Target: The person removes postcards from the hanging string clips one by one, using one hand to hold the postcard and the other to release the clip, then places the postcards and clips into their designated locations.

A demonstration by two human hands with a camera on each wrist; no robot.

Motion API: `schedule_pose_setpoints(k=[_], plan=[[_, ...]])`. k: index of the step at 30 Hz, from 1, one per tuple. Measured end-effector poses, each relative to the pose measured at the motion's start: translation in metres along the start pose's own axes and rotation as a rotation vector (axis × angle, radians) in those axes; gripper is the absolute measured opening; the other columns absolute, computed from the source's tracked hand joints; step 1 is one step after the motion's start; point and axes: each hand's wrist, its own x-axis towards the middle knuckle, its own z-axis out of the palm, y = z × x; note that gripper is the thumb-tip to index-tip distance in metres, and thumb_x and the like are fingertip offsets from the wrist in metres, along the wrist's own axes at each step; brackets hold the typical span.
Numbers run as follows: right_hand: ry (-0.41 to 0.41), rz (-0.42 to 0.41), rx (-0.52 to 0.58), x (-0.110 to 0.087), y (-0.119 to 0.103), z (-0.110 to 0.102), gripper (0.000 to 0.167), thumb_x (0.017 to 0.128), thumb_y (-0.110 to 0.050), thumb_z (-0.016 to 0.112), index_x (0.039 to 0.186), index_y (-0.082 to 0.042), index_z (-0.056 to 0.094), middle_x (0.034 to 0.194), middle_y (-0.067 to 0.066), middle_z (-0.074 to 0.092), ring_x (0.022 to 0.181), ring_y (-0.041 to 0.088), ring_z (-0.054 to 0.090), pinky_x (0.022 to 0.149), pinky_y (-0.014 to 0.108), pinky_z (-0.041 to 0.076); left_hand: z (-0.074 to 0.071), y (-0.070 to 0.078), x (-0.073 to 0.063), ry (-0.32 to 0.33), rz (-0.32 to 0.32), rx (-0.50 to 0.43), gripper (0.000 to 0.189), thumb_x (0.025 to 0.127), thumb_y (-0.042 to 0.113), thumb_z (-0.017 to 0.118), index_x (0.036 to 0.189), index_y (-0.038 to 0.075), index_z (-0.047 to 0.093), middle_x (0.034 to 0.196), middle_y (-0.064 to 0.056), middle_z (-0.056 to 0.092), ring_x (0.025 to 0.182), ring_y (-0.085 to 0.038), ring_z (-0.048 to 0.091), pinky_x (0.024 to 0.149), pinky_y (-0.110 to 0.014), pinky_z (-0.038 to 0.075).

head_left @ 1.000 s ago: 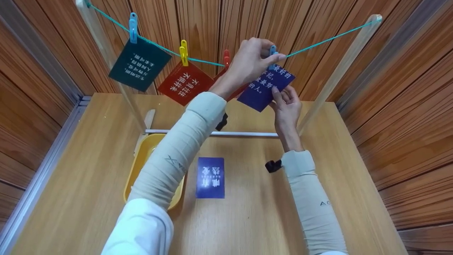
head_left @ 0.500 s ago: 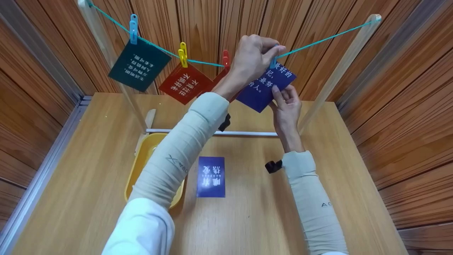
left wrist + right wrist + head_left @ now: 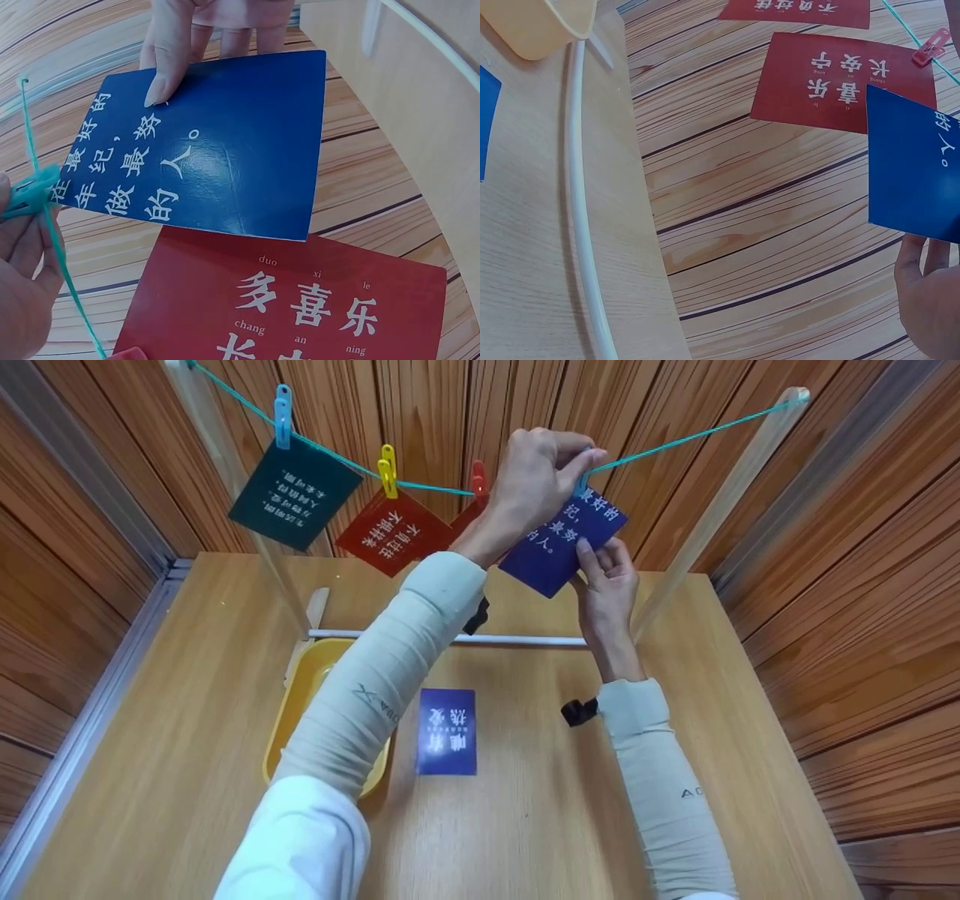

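My left hand (image 3: 525, 484) pinches a blue clothespin (image 3: 34, 191) on the green line, its tip at one corner of a dark blue card (image 3: 551, 562) with white writing. From below, my right hand (image 3: 609, 589) holds that card between thumb and fingers. In the left wrist view the right thumb (image 3: 166, 71) lies across the card's printed face. The left fingers cover most of the clothespin in the head view. Just left of the card hangs a red card (image 3: 817, 90) under a red clothespin (image 3: 930, 46), largely behind my left wrist in the head view.
A green card (image 3: 296, 495) and another red card (image 3: 394, 534) hang farther left from blue and yellow clothespins. Wooden posts (image 3: 712, 502) carry the line. On the table lie a second blue card (image 3: 447, 731) and a yellow tray (image 3: 274, 735), partly under my left arm.
My left thumb and forefinger have closed over the top of the blue clothespin, which showed more before. The card has barely shifted; the right hand stays about where it was.
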Motion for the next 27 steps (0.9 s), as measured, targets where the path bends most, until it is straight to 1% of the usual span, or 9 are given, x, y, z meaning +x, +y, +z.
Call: schedule_pose_setpoints(k=[5, 7, 12, 14, 17, 20, 22, 25, 27], plan=[[-0.002, 0.001, 0.005, -0.001, 0.0, 0.0, 0.022, 0.102, -0.016, 0.068, 0.124, -0.015, 0.065, 0.125, 0.004, 0.075, 0.121, 0.026, 0.069, 0.112, 0.055, 0.054, -0.003, 0.001, 0.001, 0.022, 0.043, -0.001, 0.03, 0.107, 0.032, 0.059, 0.12, 0.015, 0.08, 0.102, -0.005, 0.082, 0.085, -0.012, 0.072, 0.078, -0.016, 0.056], [-0.005, 0.003, 0.015, -0.001, 0.001, 0.0, 0.021, 0.102, -0.015, 0.068, 0.123, -0.014, 0.064, 0.124, 0.004, 0.076, 0.12, 0.025, 0.069, 0.111, 0.054, 0.055, -0.004, 0.001, 0.002, 0.043, 0.056, -0.005, 0.029, 0.107, 0.032, 0.06, 0.121, 0.015, 0.08, 0.105, -0.004, 0.082, 0.086, -0.012, 0.073, 0.079, -0.015, 0.057], [0.003, 0.011, 0.017, -0.003, 0.003, -0.002, 0.021, 0.103, -0.014, 0.067, 0.124, -0.014, 0.064, 0.124, 0.003, 0.076, 0.12, 0.025, 0.07, 0.111, 0.055, 0.054, -0.007, 0.001, 0.002, 0.076, 0.072, -0.026, 0.028, 0.106, 0.03, 0.061, 0.121, 0.015, 0.079, 0.112, -0.003, 0.082, 0.096, -0.01, 0.077, 0.086, -0.014, 0.058], [0.006, 0.013, 0.007, -0.004, 0.005, -0.001, 0.021, 0.103, -0.014, 0.066, 0.124, -0.014, 0.064, 0.125, 0.003, 0.076, 0.12, 0.025, 0.07, 0.112, 0.056, 0.053, -0.008, 0.001, 0.001, 0.093, 0.08, -0.038, 0.026, 0.107, 0.027, 0.06, 0.121, 0.014, 0.079, 0.116, -0.003, 0.082, 0.099, -0.01, 0.078, 0.088, -0.014, 0.057], [0.009, 0.016, 0.008, -0.005, 0.006, -0.001, 0.02, 0.103, -0.014, 0.066, 0.124, -0.014, 0.064, 0.124, 0.003, 0.076, 0.121, 0.025, 0.069, 0.113, 0.057, 0.052, -0.009, 0.002, -0.001, 0.118, 0.097, -0.042, 0.024, 0.107, 0.025, 0.061, 0.119, 0.014, 0.079, 0.115, -0.002, 0.082, 0.1, -0.009, 0.078, 0.088, -0.012, 0.057], [0.015, 0.014, 0.01, -0.008, 0.007, -0.001, 0.019, 0.104, -0.014, 0.066, 0.122, -0.014, 0.064, 0.123, 0.003, 0.076, 0.12, 0.025, 0.07, 0.113, 0.057, 0.052, -0.009, 0.002, -0.005, 0.131, 0.131, -0.03, 0.024, 0.107, 0.024, 0.061, 0.118, 0.013, 0.079, 0.111, -0.003, 0.082, 0.094, -0.01, 0.077, 0.085, -0.012, 0.057], [0.018, 0.013, 0.009, -0.009, 0.008, -0.002, 0.018, 0.104, -0.014, 0.065, 0.121, -0.014, 0.064, 0.123, 0.003, 0.076, 0.12, 0.025, 0.07, 0.112, 0.056, 0.053, -0.01, 0.003, -0.008, 0.127, 0.145, -0.019, 0.024, 0.107, 0.025, 0.061, 0.117, 0.013, 0.079, 0.109, -0.003, 0.082, 0.09, -0.009, 0.076, 0.083, -0.012, 0.056], [0.021, 0.014, 0.011, -0.011, 0.009, -0.002, 0.017, 0.104, -0.014, 0.065, 0.121, -0.015, 0.064, 0.123, 0.003, 0.076, 0.12, 0.025, 0.069, 0.112, 0.056, 0.053, -0.011, 0.001, -0.011, 0.131, 0.192, -0.013, 0.025, 0.108, 0.025, 0.06, 0.115, 0.01, 0.08, 0.104, -0.005, 0.083, 0.083, -0.01, 0.074, 0.078, -0.014, 0.055], [0.023, 0.018, 0.008, -0.013, 0.01, -0.002, 0.019, 0.104, -0.015, 0.065, 0.123, -0.015, 0.064, 0.126, 0.005, 0.075, 0.121, 0.026, 0.069, 0.113, 0.056, 0.052, -0.012, 0.001, -0.014, 0.124, 0.205, -0.008, 0.026, 0.108, 0.026, 0.059, 0.114, 0.01, 0.079, 0.1, -0.005, 0.082, 0.081, -0.01, 0.072, 0.076, -0.013, 0.054]])
